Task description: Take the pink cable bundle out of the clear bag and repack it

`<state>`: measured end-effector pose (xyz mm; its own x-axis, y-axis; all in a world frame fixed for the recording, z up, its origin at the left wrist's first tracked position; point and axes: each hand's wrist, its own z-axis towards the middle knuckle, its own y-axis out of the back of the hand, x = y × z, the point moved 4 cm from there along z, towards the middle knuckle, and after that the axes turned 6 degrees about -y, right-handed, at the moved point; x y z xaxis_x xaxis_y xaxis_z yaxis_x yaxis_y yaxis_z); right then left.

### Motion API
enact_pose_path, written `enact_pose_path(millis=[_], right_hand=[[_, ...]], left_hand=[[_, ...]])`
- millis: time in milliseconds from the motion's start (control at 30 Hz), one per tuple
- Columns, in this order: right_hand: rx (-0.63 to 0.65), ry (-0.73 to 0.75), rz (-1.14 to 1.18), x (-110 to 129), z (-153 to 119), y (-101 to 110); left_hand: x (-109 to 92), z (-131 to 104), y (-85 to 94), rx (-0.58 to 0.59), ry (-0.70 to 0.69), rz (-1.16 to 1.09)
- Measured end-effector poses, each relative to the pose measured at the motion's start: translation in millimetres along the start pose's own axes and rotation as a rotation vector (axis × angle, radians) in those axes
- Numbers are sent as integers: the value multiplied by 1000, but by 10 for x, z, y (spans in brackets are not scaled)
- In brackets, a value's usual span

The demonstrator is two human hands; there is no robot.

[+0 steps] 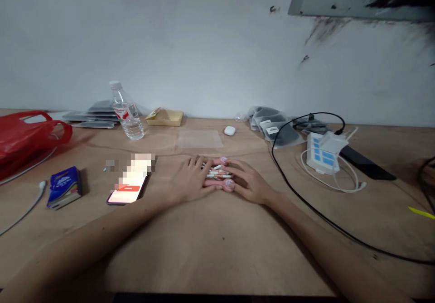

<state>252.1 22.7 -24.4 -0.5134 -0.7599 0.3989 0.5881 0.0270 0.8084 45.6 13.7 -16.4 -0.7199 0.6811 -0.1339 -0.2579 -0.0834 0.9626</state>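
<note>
A small bundle of pink and white stick-like pieces [217,174] lies on the table, between my two hands. Its exact kind is too small to make out; round, pale patterned ends show at its right side. My left hand [190,179] covers the left part, with fingers over the far side and the thumb along the near side. From the right, my right hand [252,183] grips the bundle with fingertips at the far edge and thumb near the closer edge. The left end is hidden under my left hand.
Left of my hands lie a lit phone [127,189] and a blue tissue pack [64,187]. Behind stand a water bottle [128,117], a yellow box [166,117] and a white earbud case [229,131]. A power strip [321,156] and black cable [288,183] are at right.
</note>
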Motion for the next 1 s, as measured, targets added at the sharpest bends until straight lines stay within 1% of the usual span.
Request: enact_pose_path(millis=[100,267,467,633,733,1000], right_hand=[[-16,-59,14,-62,14,-16],[57,-67,19,-98,35,-63],[12,-121,-17,-141,12,-39],[-15,-109,12,-130,9,-3],[-27,-131,21,-126,6,5],[5,-183,-4,-228,-55,-77]], left_hand=[[-30,14,-63,-31,-1,25],[-7,42,-43,-20,-36,-25],[30,48,5,28,-14,-10],[13,37,25,28,-19,-76],[17,33,17,28,-20,-90],[25,31,-2,6,-58,-67]])
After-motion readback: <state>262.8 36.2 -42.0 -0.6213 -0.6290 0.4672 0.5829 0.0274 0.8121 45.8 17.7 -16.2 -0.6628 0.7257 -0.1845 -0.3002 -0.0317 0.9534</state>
